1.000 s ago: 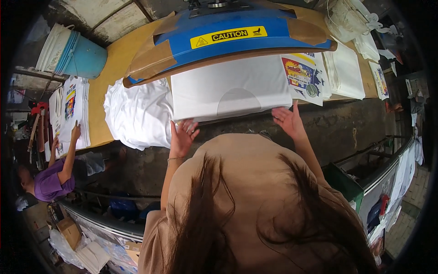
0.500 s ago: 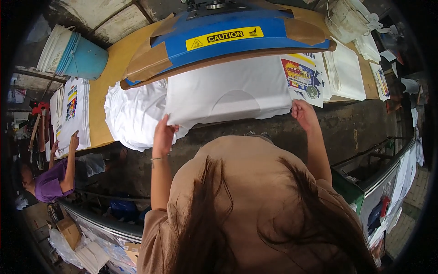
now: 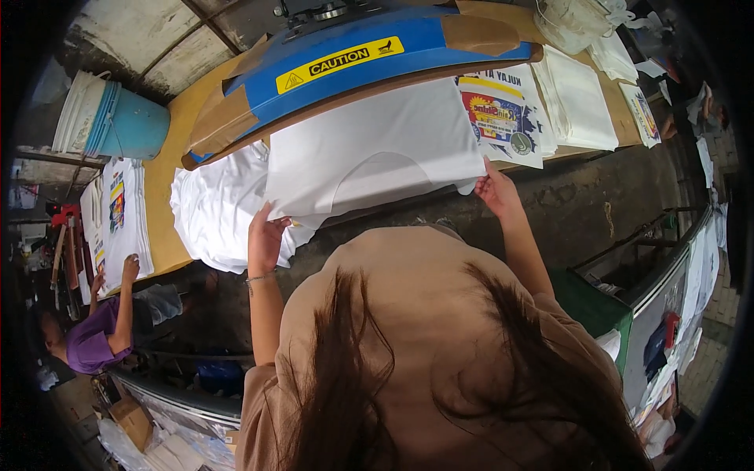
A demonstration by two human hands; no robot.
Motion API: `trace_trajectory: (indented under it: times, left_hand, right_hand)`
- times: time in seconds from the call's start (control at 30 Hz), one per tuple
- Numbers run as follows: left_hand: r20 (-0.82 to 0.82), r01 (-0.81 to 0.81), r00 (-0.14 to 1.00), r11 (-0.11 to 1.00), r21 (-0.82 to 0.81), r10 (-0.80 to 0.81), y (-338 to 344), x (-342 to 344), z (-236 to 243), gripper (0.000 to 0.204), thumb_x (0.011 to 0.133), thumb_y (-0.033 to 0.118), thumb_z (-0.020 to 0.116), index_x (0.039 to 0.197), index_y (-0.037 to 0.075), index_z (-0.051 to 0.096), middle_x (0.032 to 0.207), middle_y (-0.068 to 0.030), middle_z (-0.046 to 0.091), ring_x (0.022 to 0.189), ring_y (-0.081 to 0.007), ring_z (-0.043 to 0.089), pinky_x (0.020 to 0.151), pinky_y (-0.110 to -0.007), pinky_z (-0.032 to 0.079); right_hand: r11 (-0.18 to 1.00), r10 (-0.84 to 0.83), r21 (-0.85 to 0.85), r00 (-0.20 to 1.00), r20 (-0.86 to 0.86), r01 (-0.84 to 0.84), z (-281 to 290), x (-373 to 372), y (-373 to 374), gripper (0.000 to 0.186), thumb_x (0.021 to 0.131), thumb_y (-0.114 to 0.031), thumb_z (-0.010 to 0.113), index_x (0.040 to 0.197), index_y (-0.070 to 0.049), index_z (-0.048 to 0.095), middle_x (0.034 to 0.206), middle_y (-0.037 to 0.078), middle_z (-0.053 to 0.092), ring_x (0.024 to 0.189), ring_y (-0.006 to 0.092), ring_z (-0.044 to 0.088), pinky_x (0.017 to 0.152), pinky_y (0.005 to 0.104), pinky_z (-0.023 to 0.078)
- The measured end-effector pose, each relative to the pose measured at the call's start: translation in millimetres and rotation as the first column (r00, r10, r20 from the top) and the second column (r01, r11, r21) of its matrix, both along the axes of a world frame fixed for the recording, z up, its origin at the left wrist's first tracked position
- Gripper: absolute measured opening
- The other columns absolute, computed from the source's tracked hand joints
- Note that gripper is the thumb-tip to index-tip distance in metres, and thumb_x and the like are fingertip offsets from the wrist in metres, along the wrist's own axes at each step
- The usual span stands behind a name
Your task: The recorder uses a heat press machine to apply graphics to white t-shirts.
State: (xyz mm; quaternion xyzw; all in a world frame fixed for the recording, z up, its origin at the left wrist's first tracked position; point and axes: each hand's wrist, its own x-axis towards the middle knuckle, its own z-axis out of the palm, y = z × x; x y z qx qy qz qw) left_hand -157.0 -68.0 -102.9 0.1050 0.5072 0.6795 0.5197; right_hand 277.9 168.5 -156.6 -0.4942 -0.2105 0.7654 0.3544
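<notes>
A white T-shirt (image 3: 377, 141) lies spread under the raised blue top plate of a heat press (image 3: 345, 71), its curved neckline toward me. My left hand (image 3: 267, 237) pinches the shirt's near left corner, fingers closed on the cloth. At the near right corner my right hand (image 3: 498, 192) also grips the fabric between thumb and fingers. Between the two hands the near edge is drawn fairly straight. Left of the shirt is a crumpled heap of white T-shirts (image 3: 216, 208). A printed white sheet with a colourful design (image 3: 503, 118) sits just right of the press.
More white sheets (image 3: 577, 102) are stacked farther right on the wooden table (image 3: 169, 184). Blue and white buckets (image 3: 129, 122) stand at the far left, beside printed shirts (image 3: 126, 212). A person in a purple shirt (image 3: 98, 337) works there. A whitish bucket (image 3: 573, 23) is at the far right.
The view has shifted a little, moving the press and table leftward in the picture. My right hand now holds the shirt's corner more plainly, and the near edge looks more drawn toward me.
</notes>
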Motion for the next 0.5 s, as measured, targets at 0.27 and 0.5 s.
trace_trajectory:
  times: [0.27, 0.5]
  left_hand:
    - [0.043, 0.006, 0.999, 0.996, 0.091, -0.010, 14, -14, 9, 0.034, 0.095, 0.027, 0.053, 0.115, 0.000, 0.053, 0.112, -0.0112, 0.061, 0.092, -0.0217, 0.061, 0.082, -0.035, 0.047]
    - [-0.211, 0.161, 0.972, 0.945, 0.285, -0.102, 153, -119, 1, 0.039, 0.100, 0.030, 0.043, 0.126, 0.002, 0.051, 0.127, -0.0101, 0.055, 0.116, -0.0212, 0.052, 0.099, -0.036, 0.044]
  right_hand:
    - [0.985, -0.020, 0.163, 0.965, -0.260, 0.064, 46, 0, 20, 0.018, 0.087, -0.012, 0.064, 0.099, -0.003, 0.053, 0.085, 0.006, 0.056, 0.077, 0.0172, 0.060, 0.071, 0.0320, 0.050]
    - [0.800, 0.245, 0.597, 0.944, -0.221, -0.068, 56, -80, 189, 0.021, 0.087, -0.003, 0.054, 0.108, -0.008, 0.053, 0.105, 0.007, 0.058, 0.100, 0.0181, 0.058, 0.089, 0.0319, 0.048]
